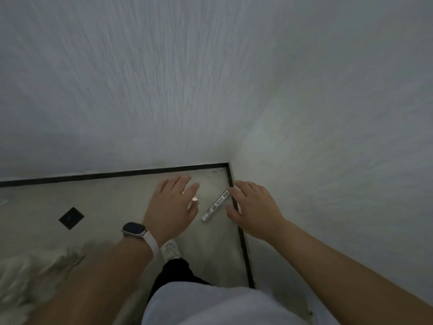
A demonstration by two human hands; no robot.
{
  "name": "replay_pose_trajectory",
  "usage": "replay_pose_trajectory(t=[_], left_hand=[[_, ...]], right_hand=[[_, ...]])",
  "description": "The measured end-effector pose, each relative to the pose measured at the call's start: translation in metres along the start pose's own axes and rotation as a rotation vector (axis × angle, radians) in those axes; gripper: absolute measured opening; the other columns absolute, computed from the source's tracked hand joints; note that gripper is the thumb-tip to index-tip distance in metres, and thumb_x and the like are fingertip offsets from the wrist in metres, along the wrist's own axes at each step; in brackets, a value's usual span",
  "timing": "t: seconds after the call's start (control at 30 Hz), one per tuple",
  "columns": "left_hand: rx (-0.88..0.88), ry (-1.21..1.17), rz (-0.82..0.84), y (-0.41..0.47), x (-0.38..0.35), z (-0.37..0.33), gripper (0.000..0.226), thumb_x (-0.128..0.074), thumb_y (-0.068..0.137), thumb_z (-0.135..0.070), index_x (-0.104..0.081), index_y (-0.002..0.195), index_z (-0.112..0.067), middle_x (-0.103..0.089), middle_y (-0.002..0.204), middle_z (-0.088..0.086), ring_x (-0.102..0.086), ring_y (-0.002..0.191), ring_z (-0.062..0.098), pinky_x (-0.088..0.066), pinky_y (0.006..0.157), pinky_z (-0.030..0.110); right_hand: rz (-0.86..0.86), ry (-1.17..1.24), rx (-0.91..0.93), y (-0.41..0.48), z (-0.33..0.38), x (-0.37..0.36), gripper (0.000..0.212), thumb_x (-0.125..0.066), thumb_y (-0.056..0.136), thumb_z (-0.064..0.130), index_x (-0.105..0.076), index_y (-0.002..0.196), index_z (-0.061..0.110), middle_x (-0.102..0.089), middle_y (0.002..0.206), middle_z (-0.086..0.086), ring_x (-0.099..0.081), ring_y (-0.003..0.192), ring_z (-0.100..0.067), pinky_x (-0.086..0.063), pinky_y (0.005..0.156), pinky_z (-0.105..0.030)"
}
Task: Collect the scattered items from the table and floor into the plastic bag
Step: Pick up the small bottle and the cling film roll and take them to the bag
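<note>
A white marker-like tube (216,205) with dark print lies on the pale tiled floor (112,202) in the corner of the room. My left hand (174,207), with a watch on its wrist, hovers just left of the tube with fingers spread and relaxed. A small shiny bit (195,198) shows at its fingertips; what it is cannot be made out. My right hand (254,207) is just right of the tube, fingers straight, holding nothing. No plastic bag is clearly in view.
Two white textured walls (210,78) meet at the corner, edged by a black baseboard line (241,233). A dark square inset (71,218) sits in the floor at left. A blurred pale shape (35,273) lies at lower left. My shoe (171,250) stands below the hands.
</note>
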State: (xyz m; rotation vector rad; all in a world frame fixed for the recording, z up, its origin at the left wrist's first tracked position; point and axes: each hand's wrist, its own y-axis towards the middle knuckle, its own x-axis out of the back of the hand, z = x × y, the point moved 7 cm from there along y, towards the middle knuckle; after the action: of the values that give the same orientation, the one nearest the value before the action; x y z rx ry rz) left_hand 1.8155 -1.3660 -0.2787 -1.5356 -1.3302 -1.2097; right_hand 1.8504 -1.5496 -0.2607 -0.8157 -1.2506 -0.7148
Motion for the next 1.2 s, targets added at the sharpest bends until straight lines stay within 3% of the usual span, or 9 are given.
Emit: replay_pose_trajectory(t=[0.27, 0.47, 0.8, 0.97, 1.2], left_hand=[[-0.026, -0.066, -0.008, 0.08, -0.029, 0.064, 0.043, -0.049, 0.084, -0.033, -0.067, 0.116, -0.01, -0.064, 0.123, 0.016, -0.061, 0.111, 0.035, -0.045, 0.094, 0.046], [0.014, -0.117, 0.002, 0.126, -0.104, 0.09, 0.044, -0.05, 0.088, -0.033, -0.064, 0.122, -0.009, -0.06, 0.132, 0.017, -0.058, 0.116, 0.037, -0.044, 0.096, 0.049], [0.012, -0.073, 0.049, 0.169, -0.33, 0.144, 0.045, -0.058, 0.09, -0.035, -0.061, 0.127, -0.008, -0.056, 0.136, 0.018, -0.053, 0.124, 0.039, -0.041, 0.101, 0.052], [0.008, -0.032, 0.196, 0.174, -0.468, 0.164, 0.05, -0.052, 0.09, -0.039, -0.059, 0.129, -0.009, -0.056, 0.137, 0.018, -0.052, 0.124, 0.041, -0.04, 0.099, 0.052], [0.022, -0.018, 0.352, 0.188, -0.631, 0.21, 0.055, -0.051, 0.088, -0.041, -0.054, 0.134, -0.011, -0.054, 0.138, 0.019, -0.052, 0.121, 0.042, -0.043, 0.096, 0.055]], right_hand=[[0.022, 0.054, -0.141, 0.073, -0.038, -0.024, 0.053, -0.042, 0.086, 0.048, -0.066, 0.117, 0.011, -0.063, 0.124, -0.013, -0.06, 0.108, -0.031, -0.048, 0.088, -0.041], [-0.014, 0.2, -0.209, 0.121, -0.082, -0.095, 0.056, -0.044, 0.088, 0.045, -0.063, 0.122, 0.005, -0.061, 0.124, -0.017, -0.059, 0.107, -0.035, -0.049, 0.087, -0.043], [0.094, 0.45, -0.383, 0.182, -0.163, -0.35, 0.056, -0.049, 0.087, 0.042, -0.052, 0.131, 0.008, -0.053, 0.13, -0.012, -0.052, 0.114, -0.029, -0.048, 0.09, -0.04], [0.146, 0.528, -0.568, 0.186, -0.204, -0.49, 0.056, -0.057, 0.091, 0.039, -0.043, 0.139, 0.012, -0.05, 0.132, -0.01, -0.048, 0.116, -0.027, -0.043, 0.092, -0.037], [0.168, 0.627, -0.797, 0.179, -0.252, -0.654, 0.061, -0.057, 0.09, 0.049, -0.039, 0.14, 0.019, -0.052, 0.124, -0.005, -0.051, 0.108, -0.017, -0.047, 0.088, -0.032]])
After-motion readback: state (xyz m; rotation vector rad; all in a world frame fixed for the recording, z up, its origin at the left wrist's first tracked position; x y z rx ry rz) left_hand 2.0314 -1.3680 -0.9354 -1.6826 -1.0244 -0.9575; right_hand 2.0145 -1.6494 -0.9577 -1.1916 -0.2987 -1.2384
